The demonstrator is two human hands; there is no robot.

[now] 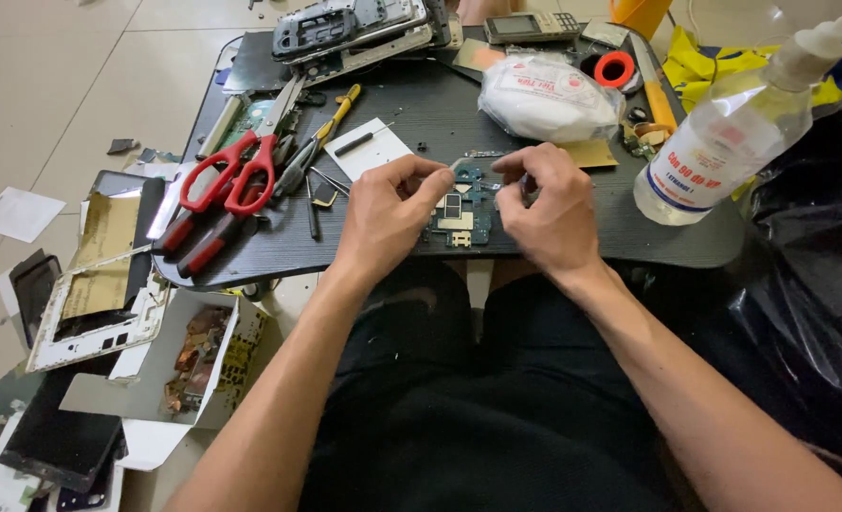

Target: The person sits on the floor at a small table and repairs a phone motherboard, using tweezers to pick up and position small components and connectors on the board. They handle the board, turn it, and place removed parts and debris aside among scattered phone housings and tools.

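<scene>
— Dark trousers (459, 408) fill the near edge, and both forearms are stretched over them toward a small black tray table (440, 114). What is held at its front?

— A blue-green circuit board (461, 216) is kept at six o'clock on the table, just inside the front edge. The left hand (388, 213) is pressed on the board's left side, fingers bent and clamped to it. The right hand (553, 204) is pinched around a thin metal tool (482, 155), seemingly tweezers, whose tip is aimed at the board's top edge.

— Which step is judged to be in hand?

— Fine picking at a small part on the board, it seems; whether the tip touches anything cannot be told.

— And the next move?

— A steady left-hand hold and a very light, exact pull would be called for, judging by how small the parts are.

— What else is laid around?

— Red-handled scissors (231, 175) and pliers (203, 237) at nine o'clock, a white card (369, 147) at eleven, stripped phone frames (350, 28) at twelve, a white bag (549, 95) at one, a clear liquid bottle (724, 142) at three
</scene>
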